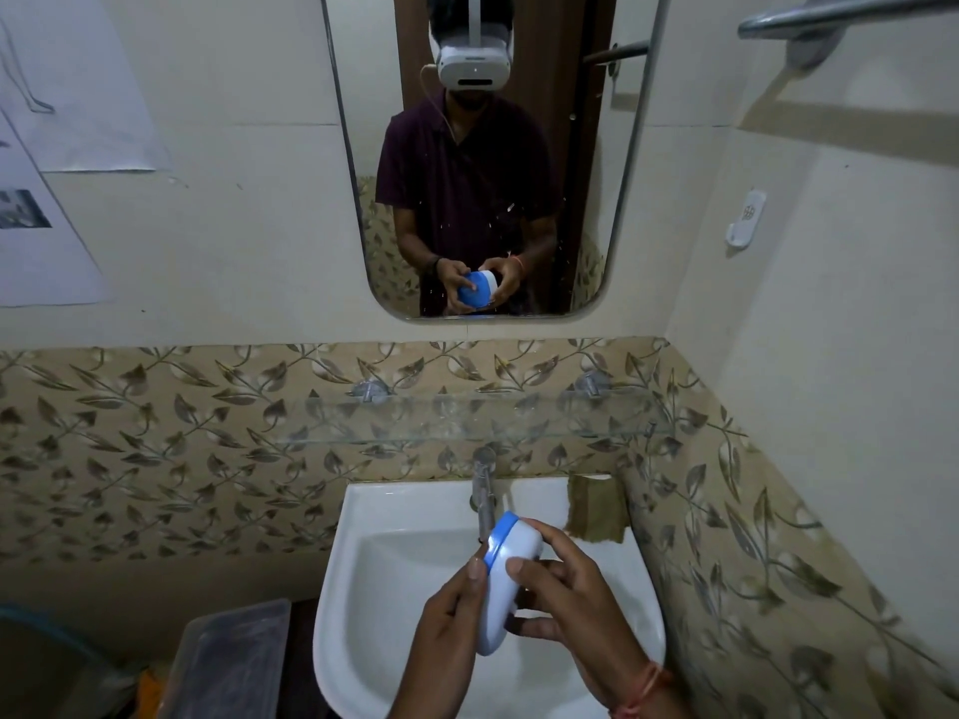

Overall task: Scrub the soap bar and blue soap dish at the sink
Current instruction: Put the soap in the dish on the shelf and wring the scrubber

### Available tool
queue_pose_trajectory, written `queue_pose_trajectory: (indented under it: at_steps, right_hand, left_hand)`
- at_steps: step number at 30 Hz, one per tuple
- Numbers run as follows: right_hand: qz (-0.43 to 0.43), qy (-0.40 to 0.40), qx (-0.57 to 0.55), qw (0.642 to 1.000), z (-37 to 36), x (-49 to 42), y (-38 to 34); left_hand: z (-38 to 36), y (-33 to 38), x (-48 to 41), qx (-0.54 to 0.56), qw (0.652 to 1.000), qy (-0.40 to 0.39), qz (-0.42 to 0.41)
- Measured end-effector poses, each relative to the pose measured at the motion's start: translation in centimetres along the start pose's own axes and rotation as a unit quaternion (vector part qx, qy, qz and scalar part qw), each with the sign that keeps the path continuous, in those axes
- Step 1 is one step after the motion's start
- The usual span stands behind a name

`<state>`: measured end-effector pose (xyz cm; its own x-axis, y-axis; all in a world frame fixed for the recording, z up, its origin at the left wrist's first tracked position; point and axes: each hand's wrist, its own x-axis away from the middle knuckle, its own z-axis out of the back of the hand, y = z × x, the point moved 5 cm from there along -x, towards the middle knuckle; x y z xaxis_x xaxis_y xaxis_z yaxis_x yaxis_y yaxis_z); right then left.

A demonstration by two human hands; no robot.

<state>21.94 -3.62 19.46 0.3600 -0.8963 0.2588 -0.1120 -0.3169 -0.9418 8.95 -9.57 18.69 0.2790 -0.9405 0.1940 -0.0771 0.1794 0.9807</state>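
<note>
The soap dish (502, 578), white with a blue rim, is held on edge over the white sink (363, 589), just below the tap (483, 490). My right hand (565, 604) grips its white outer side with the fingers wrapped around it. My left hand (450, 635) is against its blue inner side, thumb on the rim. In the mirror (482, 147) the left fingers press into the blue inside. No soap bar shows.
A glass shelf (467, 420) runs along the leaf-patterned tiles above the tap. A brown-green scrub pad (597, 505) lies on the sink's back right corner. A clear plastic box (233, 661) stands left of the sink. A towel bar (840, 13) is at upper right.
</note>
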Motion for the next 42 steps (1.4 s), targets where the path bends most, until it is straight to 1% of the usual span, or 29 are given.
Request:
queue_pose_trajectory:
  at_steps: [7, 10, 12, 14, 17, 19, 22, 26, 30, 34, 38, 40, 42]
  right_hand:
    - [-0.027, -0.028, -0.036, 0.999, -0.3, 0.3, 1.1]
    - [-0.034, -0.027, -0.01, 0.999, -0.1, 0.3, 1.5]
    - [-0.035, -0.027, 0.009, 0.999, 0.0, 0.3, 1.6]
    - [-0.037, -0.037, 0.017, 0.998, 0.1, 0.3, 1.6]
    - [-0.034, -0.034, 0.031, 0.998, 0.1, 0.3, 1.1]
    - [-0.03, -0.023, 0.028, 0.999, 0.2, 0.3, 0.9]
    - [-0.045, -0.012, -0.008, 0.999, 0.4, 0.3, 1.2]
    - [-0.065, 0.004, -0.048, 0.997, 0.5, 0.4, 2.1]
    - [-0.064, 0.044, -0.093, 0.993, 0.8, 0.3, 3.1]
    - [-0.041, 0.084, -0.115, 0.989, 0.9, -0.2, 3.4]
    - [0.013, 0.093, -0.097, 0.991, 0.8, -0.9, 2.0]
    - [0.053, 0.076, -0.104, 0.99, 0.5, -1.6, 0.1]
    - [0.11, 0.066, -0.064, 0.99, 0.5, -2.7, -2.5]
  left_hand:
    - [0.5, 0.7, 0.4, -0.048, 0.997, -0.056, -0.003]
    - [0.5, 0.8, 0.4, -0.103, 0.99, -0.097, -0.013]
    - [0.7, 0.5, 0.1, -0.145, 0.983, -0.109, -0.014]
    - [1.2, 0.3, -0.4, -0.151, 0.982, -0.116, -0.005]
    - [2.5, 0.1, -1.0, -0.107, 0.988, -0.109, 0.007]
    - [3.3, -0.1, -1.1, -0.047, 0.995, -0.079, 0.026]
    - [4.3, -0.8, -1.4, 0.036, 0.997, -0.027, 0.068]
    - [5.1, -1.3, -2.0, 0.079, 0.994, 0.006, 0.074]
    - [5.8, -2.4, -2.5, 0.124, 0.988, 0.058, 0.068]
    - [5.9, -3.4, -2.7, 0.151, 0.985, 0.068, 0.053]
    - [5.2, -1.9, -3.4, 0.14, 0.988, 0.071, 0.001]
    - [4.7, 0.2, -4.0, 0.111, 0.992, 0.035, -0.043]
    - [4.6, 2.4, -5.3, 0.049, 0.995, 0.013, -0.087]
